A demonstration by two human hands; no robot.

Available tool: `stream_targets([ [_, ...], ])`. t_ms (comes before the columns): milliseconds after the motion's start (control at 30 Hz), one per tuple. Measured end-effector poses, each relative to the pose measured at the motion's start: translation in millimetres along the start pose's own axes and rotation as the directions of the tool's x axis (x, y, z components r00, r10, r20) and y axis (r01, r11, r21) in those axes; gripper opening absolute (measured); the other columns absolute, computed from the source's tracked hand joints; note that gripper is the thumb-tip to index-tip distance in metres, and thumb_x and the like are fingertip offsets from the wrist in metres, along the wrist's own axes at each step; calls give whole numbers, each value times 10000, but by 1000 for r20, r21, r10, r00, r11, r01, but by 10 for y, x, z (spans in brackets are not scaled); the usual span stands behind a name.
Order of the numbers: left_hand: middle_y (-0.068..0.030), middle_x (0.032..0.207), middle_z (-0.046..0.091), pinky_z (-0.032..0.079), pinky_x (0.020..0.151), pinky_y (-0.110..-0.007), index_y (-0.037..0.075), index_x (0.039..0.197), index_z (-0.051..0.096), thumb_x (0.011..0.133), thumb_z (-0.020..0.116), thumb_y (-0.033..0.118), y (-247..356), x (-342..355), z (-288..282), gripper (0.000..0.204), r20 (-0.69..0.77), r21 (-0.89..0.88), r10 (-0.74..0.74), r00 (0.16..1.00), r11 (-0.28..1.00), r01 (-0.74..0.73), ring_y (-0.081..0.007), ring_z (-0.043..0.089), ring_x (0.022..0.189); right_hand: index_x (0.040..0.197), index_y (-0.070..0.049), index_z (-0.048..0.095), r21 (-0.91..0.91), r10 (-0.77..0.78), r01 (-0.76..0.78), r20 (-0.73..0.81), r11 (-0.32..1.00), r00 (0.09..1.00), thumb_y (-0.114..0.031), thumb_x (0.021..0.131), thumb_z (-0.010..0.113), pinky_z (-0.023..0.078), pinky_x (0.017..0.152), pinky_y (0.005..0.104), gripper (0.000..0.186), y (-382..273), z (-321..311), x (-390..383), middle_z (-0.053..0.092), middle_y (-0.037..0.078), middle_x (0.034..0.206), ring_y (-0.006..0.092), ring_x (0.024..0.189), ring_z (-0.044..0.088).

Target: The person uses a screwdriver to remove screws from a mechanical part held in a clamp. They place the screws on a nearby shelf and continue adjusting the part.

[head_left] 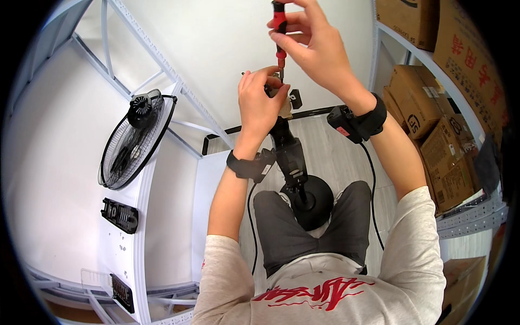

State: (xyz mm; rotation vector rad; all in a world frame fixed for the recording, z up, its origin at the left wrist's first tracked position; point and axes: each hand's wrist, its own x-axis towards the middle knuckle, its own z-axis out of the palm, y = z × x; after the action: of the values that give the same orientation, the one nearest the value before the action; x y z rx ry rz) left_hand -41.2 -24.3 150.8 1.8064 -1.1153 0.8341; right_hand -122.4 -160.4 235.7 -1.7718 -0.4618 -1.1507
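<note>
Seen from the head camera, the person sits with grey-trousered knees apart over a pale wood-look floor (pixel 325 146), and a black fan stand (pixel 290 157) rises between the legs from a round black base (pixel 311 203) resting near the lap. The left hand (pixel 260 103) wraps around the top of the stand, fingers curled close over a small beige and black fitting there, thumb and forefinger pinched at its upper edge. The right hand (pixel 314 46) is above it, fingers closed around the handle of a red and black screwdriver (pixel 279 32), which stands nearly upright with its tip meeting the fitting just beside the left fingertips. Both wrists carry black bands with small black boxes, and thin black cables run down from them along the forearms. To the person's left a white table (pixel 162 179) carries a black fan grille with its motor hub (pixel 132 141), lying flat, and nearer the lower edge two flat black plastic panels (pixel 119 215), well apart from the hands. White metal frame bars (pixel 157 54) cross above the table against a plain white wall. On the person's right, a pale metal shelf rack (pixel 471 216) holds stacked brown cardboard boxes (pixel 444 146), some on the upper shelf and more below it.
</note>
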Motion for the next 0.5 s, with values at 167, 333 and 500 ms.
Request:
stream_targets([
  [167, -26, 834, 713, 451, 978, -377, 65, 1110, 680, 812, 766, 77, 49, -9, -39, 311, 21, -240, -173, 985, 955, 173, -188, 641, 885, 1364, -66, 425, 2, -132, 133, -139, 991, 981, 21, 901, 647, 583, 775, 292, 521, 40, -99, -45, 643, 117, 1007, 177, 898, 682],
  [333, -55, 945, 717, 484, 900, -306, 53, 1102, 684, 873, 730, 63, 82, -64, -239, 234, -159, -458, -208, 965, 882, 115, -142, 643, 922, 1415, -62, 357, 260, -9, 63, -205, 964, 979, 58, 922, 621, 576, 755, 288, 572, -88, -171, -163, 609, 107, 1043, 162, 899, 649],
  [500, -73, 1012, 683, 519, 846, -274, -4, 1084, 657, 903, 696, -9, -37, -379, -682, 185, -222, -397, -235, 946, 908, 132, -149, 667, 917, 1387, -50, 373, 366, -168, 223, -174, 904, 970, 66, 919, 633, 554, 895, 342, 548, -51, 151, -270, 640, 173, 1130, 208, 1036, 661],
])
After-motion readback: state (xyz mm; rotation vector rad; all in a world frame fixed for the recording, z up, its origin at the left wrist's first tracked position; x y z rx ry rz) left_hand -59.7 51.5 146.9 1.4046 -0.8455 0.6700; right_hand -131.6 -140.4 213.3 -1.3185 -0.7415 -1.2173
